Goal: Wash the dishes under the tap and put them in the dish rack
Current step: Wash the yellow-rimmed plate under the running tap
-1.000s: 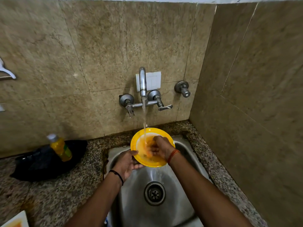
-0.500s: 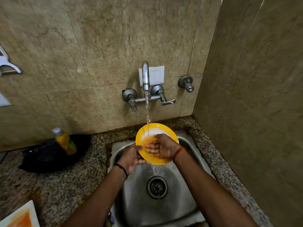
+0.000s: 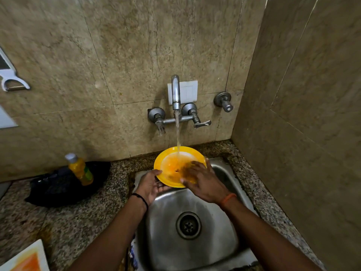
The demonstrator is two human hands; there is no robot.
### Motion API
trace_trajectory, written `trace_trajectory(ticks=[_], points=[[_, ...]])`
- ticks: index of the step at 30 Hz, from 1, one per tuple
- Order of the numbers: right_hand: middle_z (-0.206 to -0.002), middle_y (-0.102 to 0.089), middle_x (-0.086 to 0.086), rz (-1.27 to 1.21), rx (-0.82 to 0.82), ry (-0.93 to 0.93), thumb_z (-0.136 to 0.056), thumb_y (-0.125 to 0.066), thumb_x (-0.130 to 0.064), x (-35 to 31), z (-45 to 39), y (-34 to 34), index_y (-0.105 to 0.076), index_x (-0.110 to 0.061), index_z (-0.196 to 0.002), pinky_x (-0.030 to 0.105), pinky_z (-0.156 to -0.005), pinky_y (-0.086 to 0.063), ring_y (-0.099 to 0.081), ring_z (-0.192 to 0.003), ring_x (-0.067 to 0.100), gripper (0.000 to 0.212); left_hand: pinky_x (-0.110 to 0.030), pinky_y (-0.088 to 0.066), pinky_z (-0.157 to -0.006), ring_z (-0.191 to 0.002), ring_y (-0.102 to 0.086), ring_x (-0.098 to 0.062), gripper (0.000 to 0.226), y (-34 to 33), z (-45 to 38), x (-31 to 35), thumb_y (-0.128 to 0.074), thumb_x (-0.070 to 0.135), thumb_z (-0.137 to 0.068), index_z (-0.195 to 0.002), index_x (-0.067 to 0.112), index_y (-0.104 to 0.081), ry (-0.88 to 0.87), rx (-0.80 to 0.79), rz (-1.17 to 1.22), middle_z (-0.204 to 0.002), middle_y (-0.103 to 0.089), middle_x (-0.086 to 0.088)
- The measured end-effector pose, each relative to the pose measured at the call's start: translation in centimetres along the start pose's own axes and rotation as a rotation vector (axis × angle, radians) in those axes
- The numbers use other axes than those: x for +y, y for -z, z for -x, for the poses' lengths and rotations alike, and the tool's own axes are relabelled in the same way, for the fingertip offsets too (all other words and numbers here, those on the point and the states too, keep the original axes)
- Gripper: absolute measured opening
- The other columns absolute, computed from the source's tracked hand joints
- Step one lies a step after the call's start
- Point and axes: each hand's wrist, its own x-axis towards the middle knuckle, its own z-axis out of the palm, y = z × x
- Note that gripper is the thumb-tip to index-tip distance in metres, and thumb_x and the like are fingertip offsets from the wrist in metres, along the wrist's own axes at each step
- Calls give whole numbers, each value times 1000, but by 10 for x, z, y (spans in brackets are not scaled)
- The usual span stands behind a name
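While water runs from the tap point(image 3: 175, 92) onto its pale middle, the yellow plate point(image 3: 176, 155) is held tilted over the back of the steel sink point(image 3: 197, 249). The left hand point(image 3: 151, 185) grips the plate's lower left rim, thumb on top and fingers curled beneath. The right hand point(image 3: 203, 182) lies flat on the plate's face with fingers spread, its fingertips blurred. A black band circles the left wrist, an orange one the right. On the speckled tabletop point(image 3: 64, 222) to the left, a bottle of yellow liquid point(image 3: 79, 169) stands against a black bag point(image 3: 58, 186).
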Motion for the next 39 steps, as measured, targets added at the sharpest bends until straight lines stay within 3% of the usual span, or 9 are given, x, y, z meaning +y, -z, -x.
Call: trace_trajectory(ticks=[3, 5, 8, 11, 15, 20, 26, 35, 39], points=[[-134, -56, -9, 130, 84, 122, -91, -42, -63, 6, 7, 7, -60, -29, -124, 56, -120, -7, -36, -139, 12, 50, -31, -56, -44, -77, -62, -27, 23, 1, 0, 6, -48, 18, -94, -113, 5, -52, -16, 18, 37, -87, -65, -14], [-122, -63, -4, 234, 162, 229, -92, -52, -44, 9, 5, 12, -64, -26, -115, 55, -118, -19, -52, -125, 16, 32, -33, -56, -48, -78, -61, -26, 28, -1, -1, 6, -49, 23, -95, -117, 7, -50, 1, 31, 46, -90, -63, -13], [-106, -68, 0, 113, 170, 208, -96, -52, -31, 2, -1, 19, -64, -23, -109, 38, -100, -45, -61, -102, 19, 20, -29, -54, -51, -76, -63, -25, 45, -9, 2, 7, -49, 45, -93, -118, 9, -55, 2, 37, -18, -88, -65, -14], [-108, -68, 1, -299, 110, -57, -98, -47, -42, -14, -7, 20, -62, -23, -118, 23, -74, -48, -63, -95, 13, 32, -33, -56, -62, -90, -65, -27, 59, -26, 3, 10, -43, 67, -87, -119, 19, -55, -85, 43, -137, -105, -65, -14], [-114, -68, 7, -888, 294, -447, -98, -51, -32, -33, -25, 15, -61, -14, -123, 42, -90, -55, -65, -102, 22, 32, -39, -40, -103, -125, -45, -32, 59, -51, 0, 18, -43, 61, -90, -136, 23, -48, -411, 145, -583, -143, -38, -12], [-117, -66, 16, -1376, 547, -848, -96, -56, -26, -36, -54, 15, -60, -7, -122, 36, -83, -53, -63, -98, 28, 32, -47, -22, -116, -142, -21, -31, 78, -75, 6, 9, -41, 65, -88, -150, 23, -19, -703, 178, -1127, -155, -19, -8], [-129, -60, 20, -1713, 512, -1005, -97, -51, -37, -23, -61, 9, -52, -2, -133, 53, -103, -45, -58, -117, 37, 50, -57, -13, -115, -147, -10, -26, 80, -78, 0, 12, -20, 73, -86, -152, 30, -6, -994, 128, -1608, -161, -10, -2], [-127, -60, 23, -1770, 445, -998, -98, -44, -45, -22, -57, -1, -54, -3, -132, 53, -101, -45, -56, -118, 41, 56, -60, -34, -101, -136, -23, -32, 104, -68, -1, 27, -33, 92, -60, -147, 41, -8, -903, 98, -1760, -148, -25, -10], [-89, -71, 15, -1832, 365, -984, -99, -38, -47, -22, -50, -4, -59, -8, -115, 38, -71, -53, -63, -86, 32, 47, -66, -24, -104, -140, -12, -41, 125, -69, 5, 30, -45, 92, -52, -150, 35, 7, -759, 40, -1951, -157, -9, -14]])
